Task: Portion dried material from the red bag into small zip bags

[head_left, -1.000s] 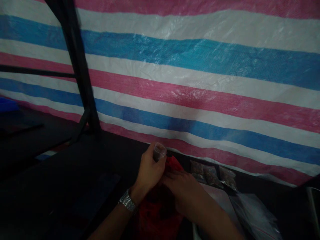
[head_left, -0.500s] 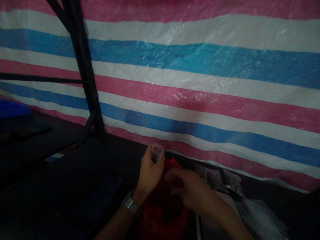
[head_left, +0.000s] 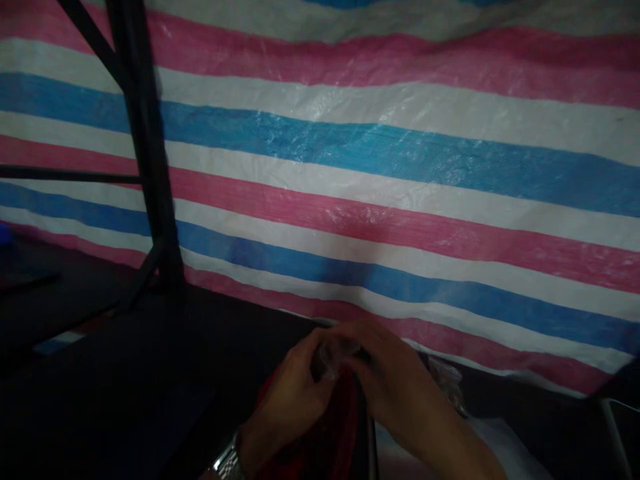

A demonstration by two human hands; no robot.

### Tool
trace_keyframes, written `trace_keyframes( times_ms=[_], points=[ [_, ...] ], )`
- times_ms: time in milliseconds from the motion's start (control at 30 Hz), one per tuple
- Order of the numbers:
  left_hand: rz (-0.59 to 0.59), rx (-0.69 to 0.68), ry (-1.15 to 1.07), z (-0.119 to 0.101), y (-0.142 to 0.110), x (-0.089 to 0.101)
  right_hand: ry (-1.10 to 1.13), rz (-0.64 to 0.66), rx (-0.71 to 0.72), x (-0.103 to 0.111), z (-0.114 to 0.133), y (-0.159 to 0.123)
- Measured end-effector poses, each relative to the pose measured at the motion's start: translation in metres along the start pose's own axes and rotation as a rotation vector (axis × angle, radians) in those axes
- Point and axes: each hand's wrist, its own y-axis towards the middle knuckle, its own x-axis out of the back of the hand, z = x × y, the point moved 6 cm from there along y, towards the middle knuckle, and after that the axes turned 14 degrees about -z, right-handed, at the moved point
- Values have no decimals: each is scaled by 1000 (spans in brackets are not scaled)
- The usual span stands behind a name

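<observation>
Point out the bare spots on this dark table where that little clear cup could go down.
Bare table lies left of the left hand, out to the black post. Crowded: red bag under both hands, small packets beyond the right hand.

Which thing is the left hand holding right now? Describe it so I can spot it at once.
Below the striped tarp, both hands meet over a red bag. The left hand, with a metal wristwatch, holds a small clear plastic cup, fingertips of the right hand on it. It alone is see-through.
</observation>
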Motion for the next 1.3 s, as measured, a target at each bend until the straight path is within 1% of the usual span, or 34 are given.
trace_keyframes(
  times_ms=[67,100,200,267,333,367,400,433,467,533,600,633,700,767,833,967,1033,1133,1233,1300],
  points=[
    [0,7,-7,2,-1,-1,-60,34,151,-6,11,-3],
    [-2,10,-11,2,-1,-1,-79,36,194,-7,13,-4],
    [-10,23,-29,2,-1,-1,-109,28,234,-10,14,-4],
    [-21,36,-46,1,1,0,-126,-18,198,-6,9,-2],
    [-53,57,-65,1,4,4,-159,-69,83,1,0,1],
    [-81,69,-73,1,7,6,-172,-74,12,2,-5,1],
    [-115,82,-81,3,10,10,-175,-52,-55,1,-10,0],
    [-156,94,-87,4,12,14,-163,1,-107,-3,-13,-3],
    [-197,104,-90,6,15,18,-137,81,-136,-10,-15,-7],
    [-267,116,-88,9,18,26,-74,269,-138,-32,-15,-19],
    [-314,119,-77,11,20,32,-38,409,-127,-54,-15,-32],
    [-330,118,-71,12,20,33,-31,447,-125,-63,-15,-37],
    [-347,114,-58,12,19,33,-17,475,-139,-78,-16,-44],
    [-356,108,-49,12,18,33,31,469,-159,-86,-16,-46],
    [-365,100,-44,13,17,32,108,462,-180,-90,-14,-47],
    [-391,87,-38,16,18,36,204,444,-252,-87,-20,-47],
    [-398,82,-40,17,19,38,220,395,-302,-79,-27,-42],
    [-379,76,-47,16,19,38,299,297,-388,-59,-37,-31],
    [-298,73,-56,13,16,30,395,116,-464,-35,-40,-16],
    [-209,62,-61,9,12,21,351,-37,-432,-19,-37,-8]
  ],
)
